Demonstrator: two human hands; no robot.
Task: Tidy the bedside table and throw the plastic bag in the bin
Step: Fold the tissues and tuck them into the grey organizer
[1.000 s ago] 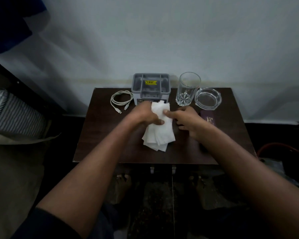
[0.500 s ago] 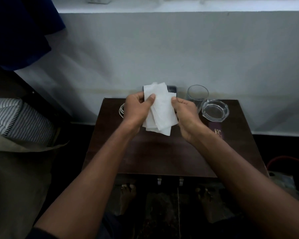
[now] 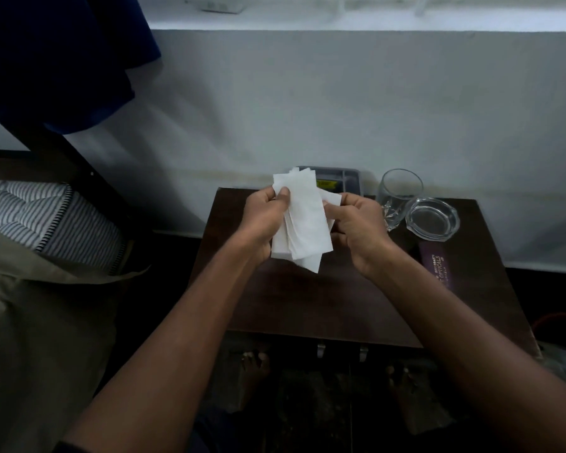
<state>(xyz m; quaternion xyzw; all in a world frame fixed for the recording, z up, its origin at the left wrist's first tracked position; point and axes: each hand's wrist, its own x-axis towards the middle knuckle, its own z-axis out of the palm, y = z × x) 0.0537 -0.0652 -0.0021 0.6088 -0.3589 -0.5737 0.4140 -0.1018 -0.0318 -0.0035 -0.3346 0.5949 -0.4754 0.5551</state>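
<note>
A stack of white paper tissues (image 3: 304,220) is held upright above the dark wooden bedside table (image 3: 307,299). My left hand (image 3: 262,220) grips its left edge with the thumb on top. My right hand (image 3: 356,227) pinches its right edge. Behind the tissues a grey plastic organiser tray (image 3: 340,179) stands against the wall, mostly hidden. I see no plastic bag or bin that I can identify.
A clear drinking glass (image 3: 399,194) and a glass ashtray (image 3: 433,220) stand at the table's back right. A purple spectacle case (image 3: 433,263) lies by my right forearm. A striped mattress (image 3: 46,220) is at the left. My bare feet (image 3: 252,361) show below the table's front edge.
Both hands lifted the tissue stack off the table and raised it upright in front of the grey tray. The white cable at the back left is now hidden behind my left hand.
</note>
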